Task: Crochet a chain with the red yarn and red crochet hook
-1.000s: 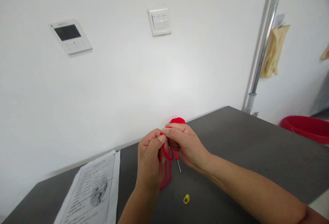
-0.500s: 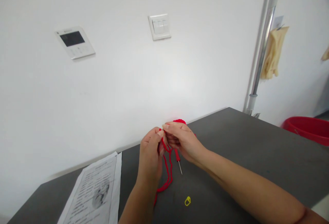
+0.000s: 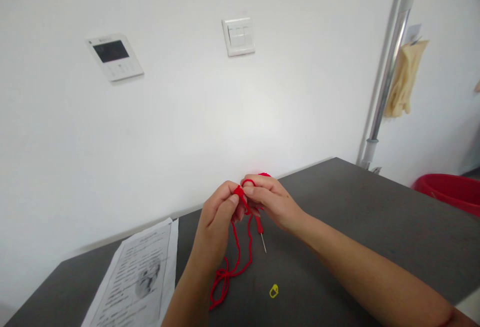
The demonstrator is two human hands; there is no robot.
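Both of my hands meet above a dark grey table [image 3: 356, 217], pinching red yarn [image 3: 236, 262] between them. My left hand [image 3: 219, 214] is closed, its fingertips gripping a small loop of the yarn. My right hand [image 3: 270, 202] is closed too, with yarn looped over its forefinger, touching the left fingertips. The yarn's loose strands hang down and pile on the table by my left wrist. A crochet hook [image 3: 261, 232] with a red handle lies on the table under my right hand. A red yarn ball is mostly hidden behind my right hand.
A small yellow stitch marker [image 3: 273, 291] lies on the table near me. A printed paper sheet [image 3: 138, 277] sits at the left. On the white wall are a switch plate [image 3: 239, 36] and an intercom panel [image 3: 114, 57]. A metal pole [image 3: 388, 67] and red basin [image 3: 450, 189] stand at right.
More yarn has been drawn out; the strands now hang longer and pile lower on the table beside my left wrist. A loop now sits over my right forefinger.
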